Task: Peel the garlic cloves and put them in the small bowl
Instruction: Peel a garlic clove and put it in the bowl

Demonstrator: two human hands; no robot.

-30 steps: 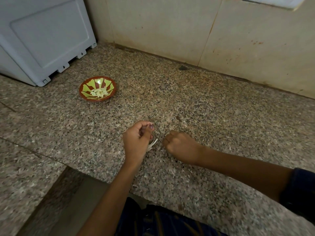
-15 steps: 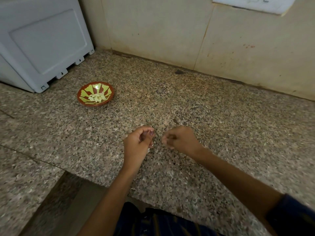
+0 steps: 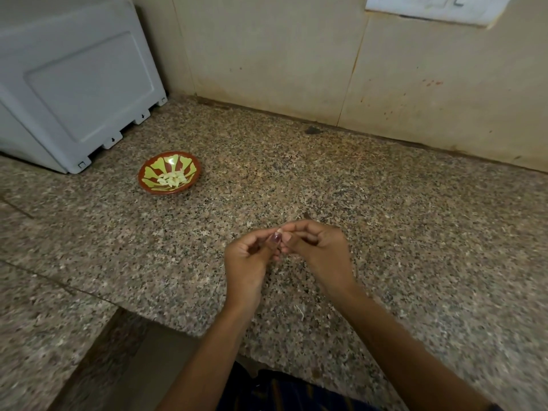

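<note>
Pale clove (image 3: 279, 231) now sits pinched between both hands, left hand (image 3: 247, 256) and right hand (image 3: 318, 250) having met above the surface (image 3: 415, 232). Fingers clamp it; peeling seems underway, bowl (image 3: 169, 172) well apart.

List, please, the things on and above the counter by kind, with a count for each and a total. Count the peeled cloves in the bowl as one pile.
Small bowl: 1
Pile of peeled garlic cloves: 1
Garlic clove pinched between both hands: 1
Hands: 2, left hand, right hand
Grey appliance: 1
Total: 6
</note>
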